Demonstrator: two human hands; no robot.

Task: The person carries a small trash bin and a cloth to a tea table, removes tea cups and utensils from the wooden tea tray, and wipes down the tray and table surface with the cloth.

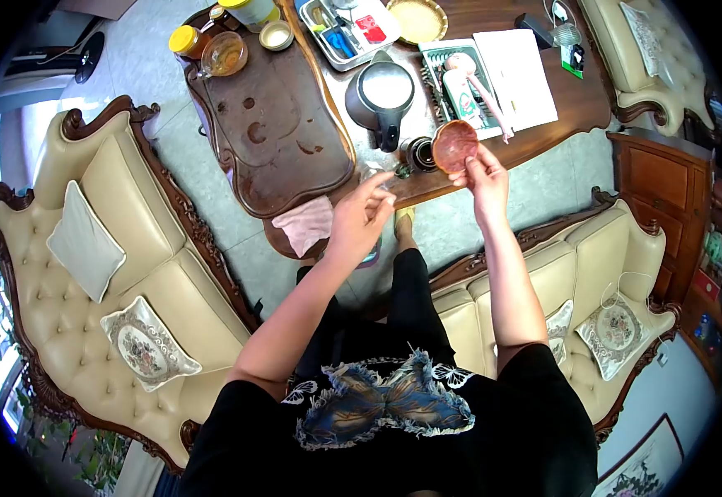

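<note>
My right hand (485, 178) pinches a round, reddish-brown disc (455, 147) with a paler rim, like a coaster or shallow dish, held up over the table's front edge. My left hand (362, 217) hovers in front of the table with its fingers partly bent and apart; I see nothing in it. Between the hands, a dark round container (419, 154) stands near the table edge, partly behind the disc. Behind it is a black electric kettle (384, 91) with a pale lid. Some small clear object by my left fingertips is too blurred to name.
A dark wooden tea tray (282, 124) bears a glass pitcher (225, 55) and jars. A pink cloth (304, 225) lies at its near corner. Farther right are a green-grey basket (487, 74) of items and white paper (520, 79). Cream sofas (145, 203) flank the table.
</note>
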